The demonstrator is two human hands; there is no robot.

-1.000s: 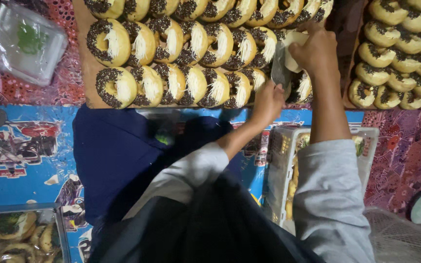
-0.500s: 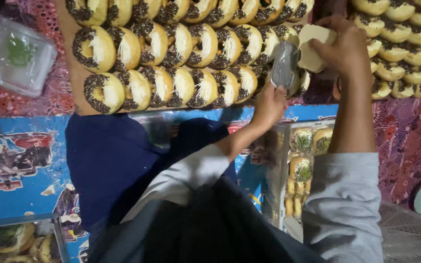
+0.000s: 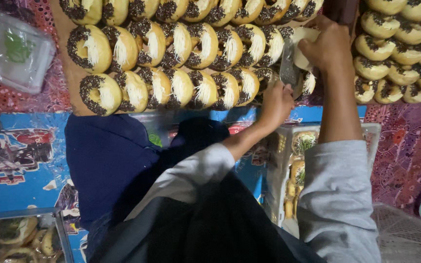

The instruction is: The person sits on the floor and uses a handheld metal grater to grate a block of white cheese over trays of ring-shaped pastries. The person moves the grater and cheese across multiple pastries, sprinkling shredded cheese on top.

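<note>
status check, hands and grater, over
Left hand grips metal grater over the doughnuts. Right hand presses pale cheese block on it. Nothing in the way.

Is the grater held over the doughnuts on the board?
Yes, the left hand holds the grater above the doughnuts.

The grater (image 3: 288, 68) in the left hand (image 3: 275, 104) is grey metal with a dull sheen; the pale block (image 3: 304, 48) pressed to it by the right hand (image 3: 328, 46) looks smooth and waxy. The doughnuts (image 3: 181, 85) have a soft matt crust, rough dark sprinkles and fine pale shreds. They lie on a matt brown board (image 3: 70, 73). The clear plastic box (image 3: 13, 51) is glossy. The patterned cloth (image 3: 405, 146) looks woven and matt.
</note>
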